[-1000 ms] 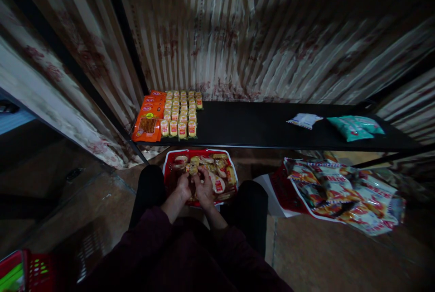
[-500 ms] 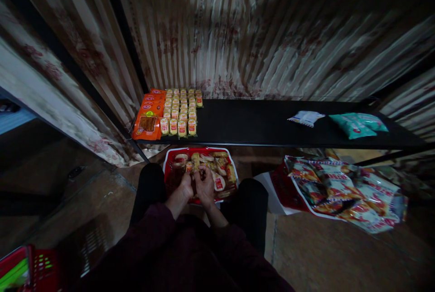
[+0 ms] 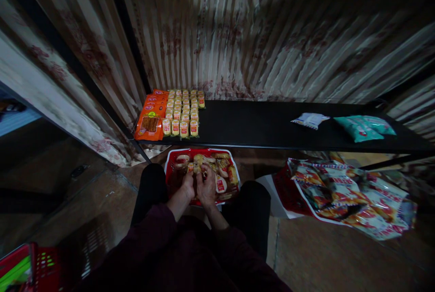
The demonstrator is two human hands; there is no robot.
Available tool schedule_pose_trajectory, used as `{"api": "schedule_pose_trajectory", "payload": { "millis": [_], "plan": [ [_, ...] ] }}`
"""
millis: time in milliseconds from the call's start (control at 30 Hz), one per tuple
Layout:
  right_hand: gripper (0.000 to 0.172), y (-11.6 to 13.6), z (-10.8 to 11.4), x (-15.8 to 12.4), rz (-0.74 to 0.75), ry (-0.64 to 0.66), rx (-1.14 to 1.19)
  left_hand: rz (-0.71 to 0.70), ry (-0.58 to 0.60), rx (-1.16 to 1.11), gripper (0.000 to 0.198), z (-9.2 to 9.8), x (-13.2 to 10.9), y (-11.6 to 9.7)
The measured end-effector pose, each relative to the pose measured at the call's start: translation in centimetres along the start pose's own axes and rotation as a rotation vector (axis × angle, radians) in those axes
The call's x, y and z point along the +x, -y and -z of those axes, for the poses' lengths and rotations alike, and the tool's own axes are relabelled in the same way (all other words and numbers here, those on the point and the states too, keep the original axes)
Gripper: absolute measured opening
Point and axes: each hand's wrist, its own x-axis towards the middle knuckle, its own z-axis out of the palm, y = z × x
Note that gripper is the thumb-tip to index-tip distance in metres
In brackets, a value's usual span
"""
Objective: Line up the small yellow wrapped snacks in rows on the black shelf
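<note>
Between my knees sits a red basket [image 3: 167, 165] with a white rim, full of small clear-wrapped cakes [image 3: 221, 185]. My left hand [image 3: 186, 186] and my right hand [image 3: 206, 188] are close together over it. The left fingers are closed on a small yellow wrapped cake [image 3: 190, 167] with a red label. Curled fingers of the right hand grip at another yellow wrapped cake [image 3: 198, 160] beside it; the fingertips partly cover both. On the black shelf [image 3: 244, 122] ahead, similar wrapped cakes [image 3: 184, 128] stand in rows.
Orange snack packets [image 3: 149, 122] overlap at the shelf's left end. A white packet [image 3: 310, 120] and teal packets [image 3: 360, 128] lie toward its right. A basket heaped with shiny snack bags [image 3: 350, 190] stands at right, and another red basket [image 3: 45, 260] at lower left.
My hands stay over the basket, with the fingers shifting slightly around the wrapped cakes. The view has moved a little, so the shelf items appear slightly farther right.
</note>
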Motion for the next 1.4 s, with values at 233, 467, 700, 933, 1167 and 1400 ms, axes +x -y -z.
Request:
{"api": "schedule_pose_trajectory", "payload": {
  "millis": [233,467,700,933,1167,1400],
  "plan": [
    [0.03,-1.1,0.1,0.0,0.086,0.023,-0.024,0.029,-0.092,0.026,0.012,-0.5,-1.6,-0.1],
    [0.032,-2.2,0.2,0.2,0.023,-0.001,-0.006,-0.194,-0.066,0.172,0.014,-0.7,-2.3,0.1],
    [0.04,-1.8,0.4,0.4,-0.105,0.032,0.038,-0.404,-0.014,0.299,0.019,-0.1,-1.6,0.7],
    [0.05,-1.8,1.0,0.8,-0.297,0.109,0.121,-0.552,-0.058,0.547,0.016,-0.3,-1.3,0.6],
    [0.056,-1.3,1.3,2.2,-0.419,0.15,0.249,-0.822,-0.087,0.847,0.011,-1.0,-2.1,0.0],
    [0.046,-0.3,2.3,3.7,-0.411,0.119,0.325,-0.953,-0.026,0.925,0.016,-2.1,-3.3,0.1]
  ]
}}
